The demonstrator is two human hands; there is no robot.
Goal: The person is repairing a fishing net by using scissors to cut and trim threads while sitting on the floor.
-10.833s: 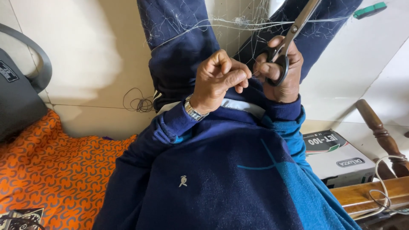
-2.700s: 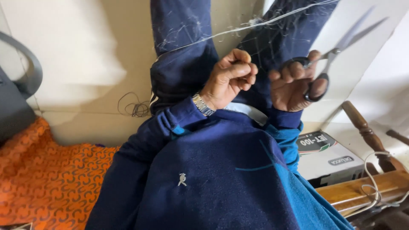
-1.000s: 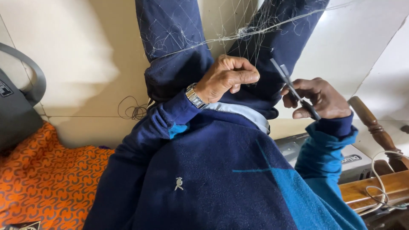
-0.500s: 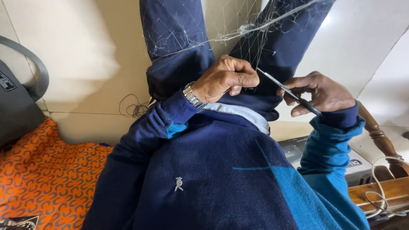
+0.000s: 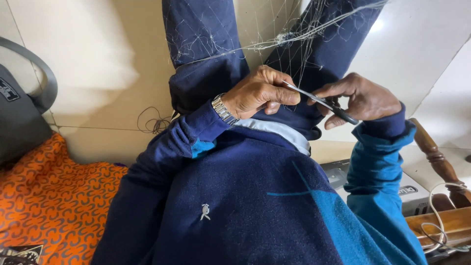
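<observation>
Background: cream tiled floor [image 5: 88,64].
Left hand [image 5: 257,93]: grip pinched on fine net threads [image 5: 294,37].
Right hand [image 5: 360,98]: grip closed around scissors [image 5: 321,102].

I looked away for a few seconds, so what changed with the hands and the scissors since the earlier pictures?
The right hand brought the scissors down from beside the net and turned the blades in toward the left hand, where the tips now reach its fingers. The left hand stayed closed on the thin net threads; the grey box and orange cloth stayed put.
</observation>
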